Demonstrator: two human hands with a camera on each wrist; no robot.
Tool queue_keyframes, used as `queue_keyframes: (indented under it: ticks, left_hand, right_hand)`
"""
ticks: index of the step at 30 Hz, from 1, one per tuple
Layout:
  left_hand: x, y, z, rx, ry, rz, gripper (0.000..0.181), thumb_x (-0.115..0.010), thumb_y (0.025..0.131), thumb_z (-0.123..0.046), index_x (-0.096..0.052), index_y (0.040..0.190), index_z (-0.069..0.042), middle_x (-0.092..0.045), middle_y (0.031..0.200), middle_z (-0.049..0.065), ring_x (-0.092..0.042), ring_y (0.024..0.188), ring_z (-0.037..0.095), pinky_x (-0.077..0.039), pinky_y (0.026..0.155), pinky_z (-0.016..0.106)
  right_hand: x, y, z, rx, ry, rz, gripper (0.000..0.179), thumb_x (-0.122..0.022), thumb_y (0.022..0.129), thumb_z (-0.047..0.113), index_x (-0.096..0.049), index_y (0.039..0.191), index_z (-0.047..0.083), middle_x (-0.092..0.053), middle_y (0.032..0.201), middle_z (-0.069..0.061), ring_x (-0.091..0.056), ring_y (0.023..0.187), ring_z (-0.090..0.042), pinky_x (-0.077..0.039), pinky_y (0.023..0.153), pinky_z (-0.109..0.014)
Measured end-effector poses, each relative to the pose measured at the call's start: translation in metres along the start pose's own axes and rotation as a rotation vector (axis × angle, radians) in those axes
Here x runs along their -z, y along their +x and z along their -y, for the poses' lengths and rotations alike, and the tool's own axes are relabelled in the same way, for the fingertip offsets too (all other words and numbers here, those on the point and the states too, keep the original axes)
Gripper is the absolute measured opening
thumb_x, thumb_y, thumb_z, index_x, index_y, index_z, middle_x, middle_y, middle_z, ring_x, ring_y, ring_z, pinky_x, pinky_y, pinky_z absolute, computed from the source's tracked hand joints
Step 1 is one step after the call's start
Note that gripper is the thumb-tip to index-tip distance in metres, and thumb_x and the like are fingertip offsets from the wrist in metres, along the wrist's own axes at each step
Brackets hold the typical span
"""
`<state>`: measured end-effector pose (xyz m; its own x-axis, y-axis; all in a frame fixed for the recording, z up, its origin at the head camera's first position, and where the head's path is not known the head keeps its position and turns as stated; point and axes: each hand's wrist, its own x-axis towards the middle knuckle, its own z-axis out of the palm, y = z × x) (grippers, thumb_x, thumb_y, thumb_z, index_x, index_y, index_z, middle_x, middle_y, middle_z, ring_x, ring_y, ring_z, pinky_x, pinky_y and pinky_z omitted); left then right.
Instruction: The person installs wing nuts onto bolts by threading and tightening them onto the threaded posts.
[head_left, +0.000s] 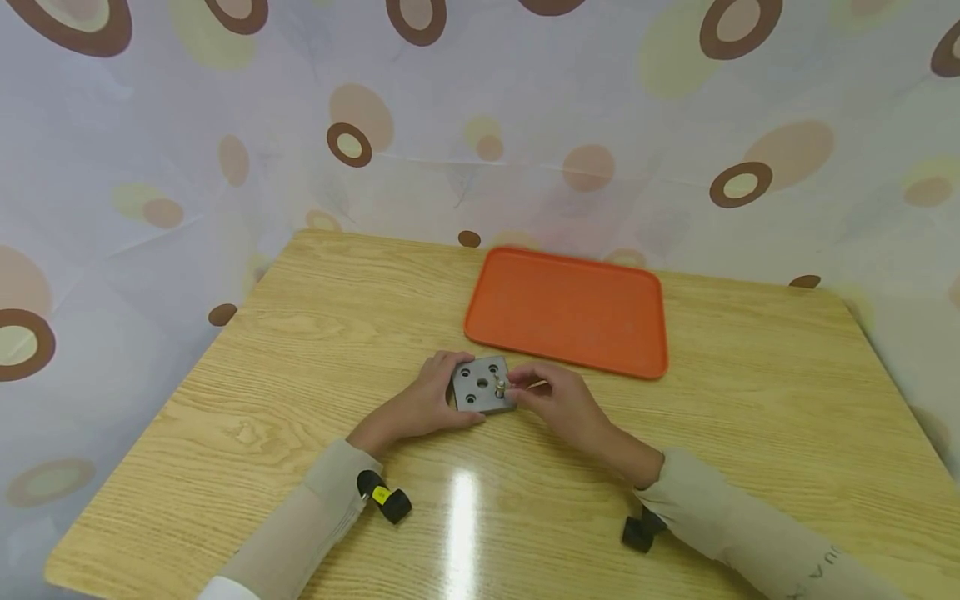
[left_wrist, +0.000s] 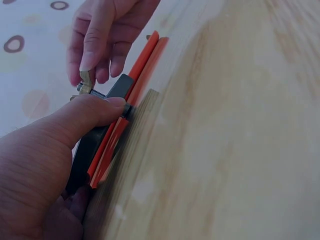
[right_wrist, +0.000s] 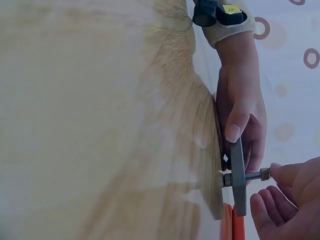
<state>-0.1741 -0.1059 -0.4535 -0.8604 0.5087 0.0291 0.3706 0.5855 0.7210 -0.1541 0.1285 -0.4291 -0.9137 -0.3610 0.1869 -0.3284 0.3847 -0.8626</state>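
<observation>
A grey square metal plate (head_left: pixel 483 402) with several round holes is in the head view's middle. My left hand (head_left: pixel 422 406) grips its left side, fingers at the far edge and thumb at the near edge. A threaded bolt (right_wrist: pixel 254 176) with a brass-coloured bent end (left_wrist: pixel 86 80) stands upright in the plate's near right hole. The right hand (head_left: pixel 564 407) pinches that end between thumb and fingers, its other fingers loosely curled. In the right wrist view, a short round metal part (right_wrist: pixel 227 180) sits under the plate, in line with the bolt.
An orange tray (head_left: pixel 566 312) lies behind the plate, toward the right. Both rest on a light wood table (head_left: pixel 360 333). A patterned curtain (head_left: pixel 540 167) hangs behind the table's back edge. Each sleeve has a black camera (head_left: pixel 384 497) strapped at the wrist.
</observation>
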Motion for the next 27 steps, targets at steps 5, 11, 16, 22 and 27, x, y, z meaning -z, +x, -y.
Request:
queue_keyframes:
  ticks: [5,11,16,22,27]
  left_hand:
    - [0.0002,-0.0005,-0.0014,-0.003,-0.001,-0.001,0.085,-0.075,0.073,-0.047,-0.033,0.139,-0.014,-0.037,0.125,0.003,-0.037,0.102,0.017,-0.036,0.084,0.034]
    - [0.0004,-0.0007,-0.0019,0.0,0.005,-0.001,0.085,-0.075,0.073,-0.047,-0.033,0.139,-0.014,-0.037,0.126,0.003,-0.037,0.103,0.017,-0.036,0.085,0.034]
    - [0.0006,-0.0006,-0.0018,-0.005,0.003,0.006,0.085,-0.074,0.073,-0.048,-0.032,0.139,-0.013,-0.037,0.127,0.004,-0.036,0.104,0.017,-0.036,0.086,0.034]
    - [0.0007,-0.0008,-0.0016,-0.011,0.007,0.009,0.086,-0.074,0.073,-0.047,-0.032,0.139,-0.012,-0.036,0.127,0.004,-0.036,0.104,0.017,-0.036,0.086,0.034]
    - [0.001,-0.0004,-0.0019,-0.011,0.003,0.005,0.086,-0.075,0.073,-0.046,-0.032,0.139,-0.013,-0.037,0.126,0.003,-0.037,0.103,0.017,-0.036,0.085,0.034]
  right_hand:
    - [-0.0015,0.0008,-0.0027,0.017,-0.008,0.01,0.03,-0.071,0.082,0.013,-0.065,0.111,0.005,-0.064,0.101,-0.003,-0.06,0.094,-0.018,-0.049,0.079,-0.03]
    - [-0.0039,0.002,-0.0012,0.051,-0.003,0.03,0.037,-0.07,0.083,0.01,-0.061,0.117,0.0,-0.062,0.11,-0.008,-0.059,0.099,-0.022,-0.049,0.079,-0.03]
    - [-0.0058,0.0024,-0.0006,0.082,-0.009,0.036,0.038,-0.07,0.082,0.01,-0.06,0.117,-0.002,-0.062,0.11,-0.011,-0.06,0.098,-0.023,-0.049,0.079,-0.03]
    - [-0.0053,0.0028,-0.0009,0.053,-0.008,0.03,0.036,-0.071,0.082,0.012,-0.062,0.114,0.001,-0.063,0.106,-0.006,-0.06,0.096,-0.019,-0.049,0.079,-0.029]
    - [-0.0031,0.0022,-0.0033,0.04,-0.014,0.018,0.033,-0.07,0.082,0.011,-0.063,0.114,0.002,-0.064,0.104,-0.005,-0.06,0.096,-0.022,-0.048,0.079,-0.034]
